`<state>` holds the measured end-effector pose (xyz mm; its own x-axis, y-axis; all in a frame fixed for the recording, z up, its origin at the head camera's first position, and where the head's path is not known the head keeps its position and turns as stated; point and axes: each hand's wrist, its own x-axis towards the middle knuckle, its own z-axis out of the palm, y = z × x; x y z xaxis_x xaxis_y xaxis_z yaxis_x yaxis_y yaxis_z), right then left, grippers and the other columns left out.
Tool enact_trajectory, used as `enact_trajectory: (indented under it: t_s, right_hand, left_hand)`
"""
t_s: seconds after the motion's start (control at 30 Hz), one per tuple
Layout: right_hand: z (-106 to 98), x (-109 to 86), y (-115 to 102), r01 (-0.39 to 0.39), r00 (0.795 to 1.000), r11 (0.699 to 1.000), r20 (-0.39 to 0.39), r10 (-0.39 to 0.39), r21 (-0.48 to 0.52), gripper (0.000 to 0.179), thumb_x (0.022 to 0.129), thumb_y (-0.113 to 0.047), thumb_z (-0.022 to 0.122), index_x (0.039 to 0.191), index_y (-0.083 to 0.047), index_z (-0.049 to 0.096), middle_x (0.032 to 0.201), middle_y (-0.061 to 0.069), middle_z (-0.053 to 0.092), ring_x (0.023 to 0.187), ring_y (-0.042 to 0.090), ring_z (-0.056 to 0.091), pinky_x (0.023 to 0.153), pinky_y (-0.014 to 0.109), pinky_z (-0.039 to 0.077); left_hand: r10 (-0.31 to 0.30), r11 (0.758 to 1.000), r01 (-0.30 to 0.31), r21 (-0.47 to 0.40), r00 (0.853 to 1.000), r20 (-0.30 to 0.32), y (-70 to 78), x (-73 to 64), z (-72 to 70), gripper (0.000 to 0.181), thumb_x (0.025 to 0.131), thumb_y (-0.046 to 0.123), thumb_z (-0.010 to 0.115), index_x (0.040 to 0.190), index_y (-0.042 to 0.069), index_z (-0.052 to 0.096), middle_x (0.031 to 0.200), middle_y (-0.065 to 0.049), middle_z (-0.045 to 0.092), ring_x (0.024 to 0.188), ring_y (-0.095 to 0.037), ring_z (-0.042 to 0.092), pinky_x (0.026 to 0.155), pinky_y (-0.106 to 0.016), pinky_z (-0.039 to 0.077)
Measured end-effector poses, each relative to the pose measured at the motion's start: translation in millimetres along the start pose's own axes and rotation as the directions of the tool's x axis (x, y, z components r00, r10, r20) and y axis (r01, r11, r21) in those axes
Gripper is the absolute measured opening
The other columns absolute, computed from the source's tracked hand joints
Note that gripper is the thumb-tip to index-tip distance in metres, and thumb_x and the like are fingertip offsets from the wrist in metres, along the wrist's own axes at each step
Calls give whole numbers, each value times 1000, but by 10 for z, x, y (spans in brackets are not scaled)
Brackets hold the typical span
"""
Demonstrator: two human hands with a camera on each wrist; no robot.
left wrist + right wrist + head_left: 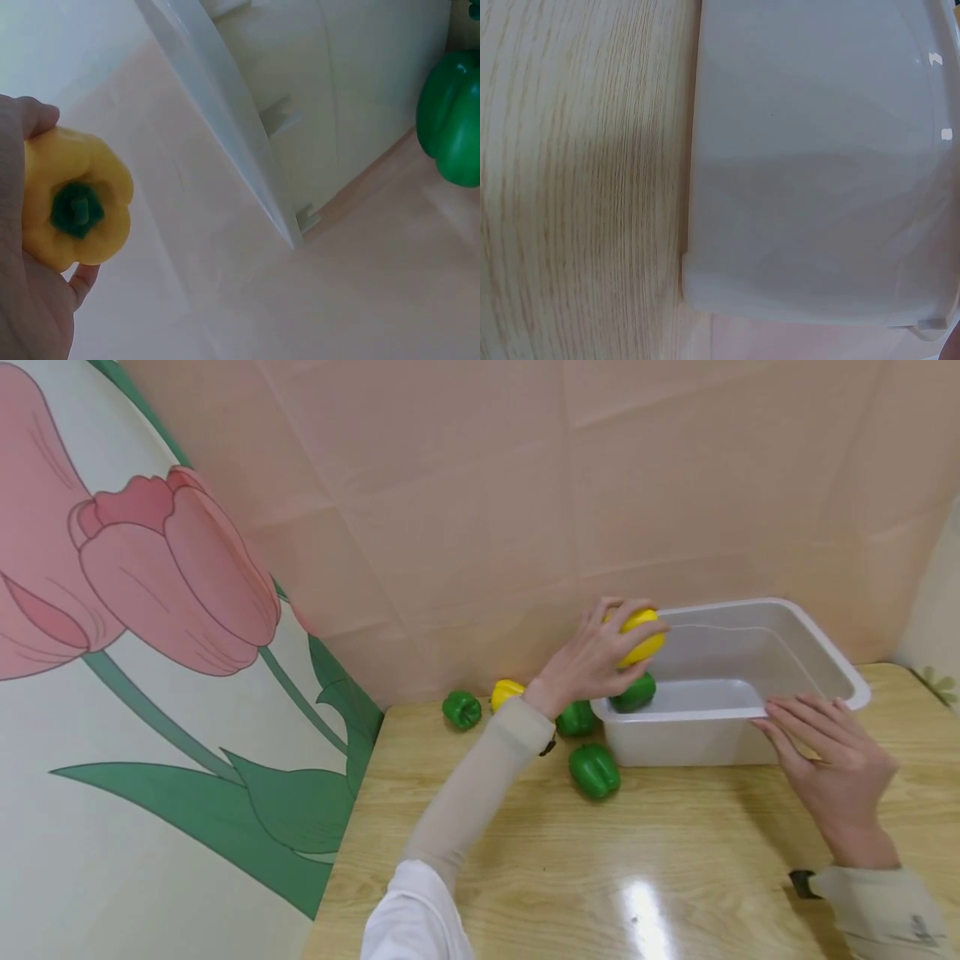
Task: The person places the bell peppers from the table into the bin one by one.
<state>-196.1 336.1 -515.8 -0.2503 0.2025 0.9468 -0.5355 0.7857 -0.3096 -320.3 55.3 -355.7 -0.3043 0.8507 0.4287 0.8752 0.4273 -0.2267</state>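
My left hand (588, 656) holds a yellow bell pepper (643, 639) above the left end of a pale grey plastic bin (690, 739). In the left wrist view, this yellow pepper's green stem faces the camera, with fingers and thumb around it. A green bell pepper (633, 692) is inside the bin at its left end. My right hand (836, 760) grips the bin's front rim near the right corner, fingers over the top and thumb at the outer side. In the right wrist view, only a sliver of that hand shows at the edge.
Left of the bin, green peppers (595, 771) lie on the wooden table (540, 860), one partly behind my left wrist. Another green pepper (461, 710) and a yellow pepper (506, 692) are farther left, near the pinkish cloth backdrop (450, 527). A tulip-painted wall (172, 718) stands at left.
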Motion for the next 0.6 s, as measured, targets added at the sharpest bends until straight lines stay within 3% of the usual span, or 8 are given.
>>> enact_trajectory:
  t_s: [0.23,0.47,0.6]
  right_hand:
    - [13,-31,36,5,1000,1000,-10,-5,-1,30,89,-38,88,99,-9,87,110,8,81,116,24,77,115,32,49]
    - [7,-37,49,3,1000,1000,-14,-3,11,28,89,-35,89,100,-8,87,110,9,81,115,23,77,114,32,50]
    - [-1,-21,43,1,1000,1000,-9,-1,13,28,89,-34,89,100,-8,87,110,9,81,116,23,77,114,33,50]
  left_hand:
    - [0,1000,0,-14,1000,10,8,54,52,47,105,33,63,149,19,61,157,-9,50,144,-25,44,126,-38,24]
    - [-19,1000,20,-18,999,45,50,93,69,45,107,36,56,151,24,58,160,-9,47,141,-33,43,111,-36,41]
    - [-21,1000,21,-14,999,43,74,123,71,46,107,35,59,151,24,58,160,-9,47,141,-32,42,111,-36,41]
